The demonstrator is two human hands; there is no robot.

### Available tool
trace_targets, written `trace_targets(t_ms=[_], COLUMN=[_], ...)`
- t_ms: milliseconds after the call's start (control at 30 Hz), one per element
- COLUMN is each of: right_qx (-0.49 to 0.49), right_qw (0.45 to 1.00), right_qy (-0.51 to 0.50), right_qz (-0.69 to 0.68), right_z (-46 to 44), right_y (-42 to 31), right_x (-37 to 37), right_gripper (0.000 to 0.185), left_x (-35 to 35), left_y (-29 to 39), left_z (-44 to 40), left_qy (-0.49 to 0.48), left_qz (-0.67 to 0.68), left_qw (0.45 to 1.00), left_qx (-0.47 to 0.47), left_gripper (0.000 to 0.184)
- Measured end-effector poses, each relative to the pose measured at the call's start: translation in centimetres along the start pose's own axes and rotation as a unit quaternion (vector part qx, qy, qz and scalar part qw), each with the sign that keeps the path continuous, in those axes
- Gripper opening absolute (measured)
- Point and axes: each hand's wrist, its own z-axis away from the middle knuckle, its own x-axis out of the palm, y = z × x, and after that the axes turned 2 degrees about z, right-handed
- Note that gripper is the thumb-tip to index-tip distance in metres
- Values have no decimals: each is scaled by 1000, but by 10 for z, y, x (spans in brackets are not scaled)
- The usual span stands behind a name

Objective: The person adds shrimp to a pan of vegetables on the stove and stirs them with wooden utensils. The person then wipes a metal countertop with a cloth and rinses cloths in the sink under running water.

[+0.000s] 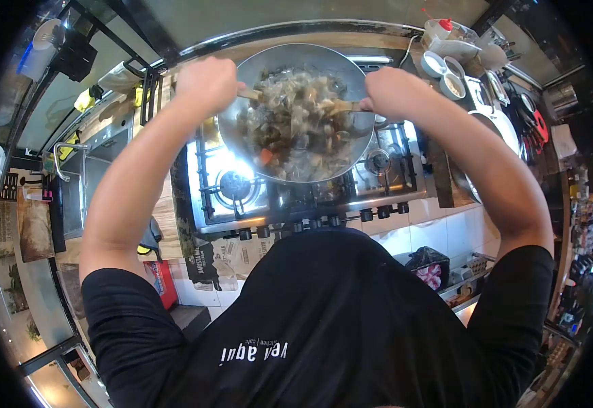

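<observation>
A wide metal wok (297,178) sits over the gas stove (269,216). Inside it lies a mix of chopped food (296,129), with dark, pale and orange pieces smeared by motion. At the wok's upper left rim, my left hand (207,85) is closed around the handle of a wooden utensil (250,94), whose far end is lost in the food. My right hand (393,92), at the opposite rim, grips a wooden spatula (341,107) that reaches into the mix. Both wooden tools point toward the wok's middle.
Bare burners (235,185) show on either side of the wok, with a row of control knobs (334,221) in front. A sink faucet (71,153) is at the left. Small bowls (452,86) and a red-capped bottle (441,28) stand at the back right.
</observation>
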Motion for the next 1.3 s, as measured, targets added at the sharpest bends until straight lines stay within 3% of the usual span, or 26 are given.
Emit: trace_targets(t_ms=[67,100,233,333,367,433,633,767,833,867,933,967,1000,1067,1133,1300], right_qx=[2,3,16,18,12,1,4,-7,2,-14,-31,-24,-17,-77,-81,-54], right_qw=[1000,999,993,997,998,998,999,999,999,997,995,994,990,984,981,993], right_qy=[0,0,-57,-13,-2,18,47,35,38,39,40,-16,-72,-60,-128,-90], right_qz=[17,33,101,80,68,57,23,30,27,59,89,106,123,152,122,52], right_z=[13,16,-8,-40,-43,-51,-28,26,37,35,32,26,22,-6,-20,-24], right_y=[7,9,3,-33,-47,-47,-21,-8,0,9,9,1,-5,-17,-49,-56], right_x=[-17,-22,4,46,46,47,47,8,0,-1,-12,-17,-22,20,40,56], right_gripper=[37,36,33,27,27,27,19,21,23,24,26,26,27,30,32,33], left_x=[-21,-24,1,59,58,60,48,2,-15,-25,-40,-30,-12,25,39,42], left_y=[-5,-8,-3,16,23,38,36,10,-1,-1,3,-1,2,11,26,42], left_z=[1,-4,-29,-47,-48,-44,-25,-2,5,9,13,6,1,-6,5,16], left_qy=[44,62,65,64,66,21,20,7,27,26,28,45,45,-39,-39,-126], left_qz=[-101,-143,-230,-172,-172,-45,29,4,-129,-130,-235,-262,-261,-232,-188,-88], left_qw=[993,987,966,975,975,997,999,998,984,984,963,951,951,961,971,986], left_qx=[36,35,101,122,123,52,36,65,121,121,129,161,161,145,141,58], left_gripper=[42,28,12,15,15,24,38,34,38,38,29,17,17,10,15,30])
